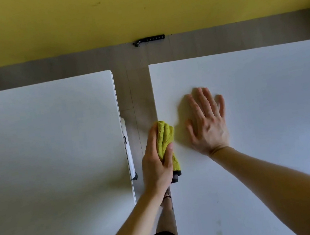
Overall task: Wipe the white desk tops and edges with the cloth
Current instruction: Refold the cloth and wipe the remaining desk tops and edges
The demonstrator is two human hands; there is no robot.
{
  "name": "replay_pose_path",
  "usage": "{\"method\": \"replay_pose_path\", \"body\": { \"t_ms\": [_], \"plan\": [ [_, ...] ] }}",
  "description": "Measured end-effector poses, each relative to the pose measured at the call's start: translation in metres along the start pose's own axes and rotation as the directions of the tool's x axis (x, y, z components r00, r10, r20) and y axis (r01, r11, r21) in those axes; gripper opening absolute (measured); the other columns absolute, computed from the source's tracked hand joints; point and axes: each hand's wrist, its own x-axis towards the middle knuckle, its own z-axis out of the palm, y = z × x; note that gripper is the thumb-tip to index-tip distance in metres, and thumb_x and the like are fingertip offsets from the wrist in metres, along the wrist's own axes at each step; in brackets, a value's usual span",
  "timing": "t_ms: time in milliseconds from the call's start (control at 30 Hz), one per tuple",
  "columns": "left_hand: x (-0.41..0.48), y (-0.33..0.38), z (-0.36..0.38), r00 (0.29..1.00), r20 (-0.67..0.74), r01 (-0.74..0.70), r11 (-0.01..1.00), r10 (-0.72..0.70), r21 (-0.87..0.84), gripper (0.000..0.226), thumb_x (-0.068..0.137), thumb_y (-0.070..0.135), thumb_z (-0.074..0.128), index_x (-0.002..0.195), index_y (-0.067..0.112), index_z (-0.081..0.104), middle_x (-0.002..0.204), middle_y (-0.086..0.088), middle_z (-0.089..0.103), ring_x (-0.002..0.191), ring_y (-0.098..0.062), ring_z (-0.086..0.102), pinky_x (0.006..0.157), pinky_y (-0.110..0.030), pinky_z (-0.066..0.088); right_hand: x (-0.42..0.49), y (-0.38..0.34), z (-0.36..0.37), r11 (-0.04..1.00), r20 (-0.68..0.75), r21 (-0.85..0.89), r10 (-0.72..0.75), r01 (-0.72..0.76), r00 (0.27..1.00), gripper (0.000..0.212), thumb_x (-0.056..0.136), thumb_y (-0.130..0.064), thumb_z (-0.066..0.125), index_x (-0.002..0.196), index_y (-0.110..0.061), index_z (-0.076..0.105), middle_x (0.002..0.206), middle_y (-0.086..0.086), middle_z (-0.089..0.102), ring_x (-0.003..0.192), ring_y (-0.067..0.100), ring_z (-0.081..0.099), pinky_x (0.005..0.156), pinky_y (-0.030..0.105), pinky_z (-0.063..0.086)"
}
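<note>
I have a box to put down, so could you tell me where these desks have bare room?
The left desk is bare throughout. The right desk is free beyond and right of the right hand. Its left edge is crowded: the left hand grips the yellow-green cloth there.

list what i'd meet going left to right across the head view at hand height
left white desk → white bar in the floor gap → left hand holding the yellow-green cloth at the right desk's edge → right hand flat on the right white desk
</note>
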Motion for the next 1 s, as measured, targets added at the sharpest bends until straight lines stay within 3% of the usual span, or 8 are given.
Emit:
{"method": "replay_pose_path", "body": {
  "t_ms": [133,267,367,467,567,667,767,1000],
  "plan": [
    [0.125,0.026,0.007,0.999,-0.042,-0.032,0.999,0.032,0.006,0.063,0.109,0.034,0.063,0.165,0.015,0.042,0.156,-0.004,0.061,0.137,-0.019,0.062,0.115,-0.029,0.047,0.002,0.001,0.003,1.000,0.011,-0.018,-0.004,0.004,1.000,0.078,0.098,-0.039,0.053,0.169,-0.012,0.035,0.178,0.015,0.025,0.168,0.035,0.012,0.131,0.068,0.007],
    [0.192,0.040,0.017,0.996,-0.080,-0.042,0.996,0.036,-0.076,0.067,0.105,0.028,0.061,0.164,0.003,0.041,0.159,-0.011,0.057,0.143,-0.025,0.058,0.121,-0.038,0.044,0.004,0.001,0.005,1.000,0.003,-0.015,-0.003,0.003,1.000,0.075,0.099,-0.038,0.050,0.168,-0.010,0.036,0.177,0.018,0.025,0.168,0.037,0.012,0.132,0.067,0.004],
    [0.128,0.025,0.015,0.991,-0.122,-0.062,0.998,0.059,-0.022,0.064,0.108,0.036,0.061,0.165,0.014,0.042,0.156,-0.002,0.061,0.138,-0.017,0.062,0.112,-0.017,0.045,0.004,-0.001,0.004,1.000,0.023,-0.019,0.001,-0.001,1.000,0.075,0.100,-0.040,0.045,0.168,-0.009,0.035,0.178,0.019,0.023,0.167,0.038,0.010,0.132,0.067,0.003],
    [0.019,-0.003,0.015,0.992,-0.116,-0.045,0.999,0.044,-0.005,0.062,0.110,0.034,0.061,0.167,0.022,0.040,0.165,0.013,0.051,0.149,-0.006,0.051,0.123,-0.026,0.040,0.005,-0.004,0.002,1.000,0.052,-0.018,-0.007,0.008,0.999,0.076,0.101,-0.043,0.040,0.169,-0.009,0.032,0.179,0.019,0.019,0.168,0.038,0.008,0.131,0.068,0.002],
    [-0.099,-0.020,0.008,0.997,-0.072,-0.002,0.995,0.010,0.102,0.066,0.109,0.040,0.062,0.167,0.043,0.031,0.167,0.027,0.041,0.150,0.001,0.047,0.124,-0.021,0.039,0.006,-0.002,-0.001,0.998,0.094,-0.059,-0.017,0.022,0.995,0.081,0.101,-0.050,0.035,0.170,-0.009,0.027,0.179,0.020,0.014,0.167,0.041,0.004,0.130,0.071,0.002],
    [-0.162,-0.029,-0.001,0.999,-0.032,0.036,0.989,-0.032,0.145,0.066,0.108,0.055,0.056,0.167,0.049,0.027,0.168,0.026,0.041,0.149,0.001,0.049,0.122,-0.023,0.042,0.006,-0.004,-0.005,0.989,0.144,-0.058,-0.127,0.137,0.981,0.083,0.099,-0.057,0.038,0.170,-0.015,0.030,0.179,0.019,0.015,0.167,0.041,0.002,0.129,0.073,0.001],
    [-0.124,-0.023,0.004,0.997,-0.080,0.002,0.989,0.010,0.148,0.065,0.108,0.050,0.058,0.167,0.037,0.036,0.166,0.021,0.046,0.147,-0.005,0.053,0.121,-0.030,0.046,0.007,-0.004,-0.010,0.967,0.159,-0.023,-0.248,0.254,0.956,0.079,0.095,-0.058,0.042,0.165,-0.022,0.040,0.177,0.017,0.023,0.167,0.039,0.008,0.129,0.073,0.002],
    [0.043,0.013,0.018,0.975,-0.221,0.027,0.987,0.009,0.158,0.065,0.104,0.044,0.065,0.162,0.020,0.048,0.151,-0.002,0.065,0.134,-0.019,0.064,0.112,-0.037,0.051,0.011,-0.005,-0.008,0.975,0.073,-0.007,-0.222,0.223,0.972,0.069,0.092,-0.048,0.050,0.156,-0.024,0.050,0.171,0.012,0.037,0.164,0.035,0.020,0.129,0.070,0.009]
  ]
}}
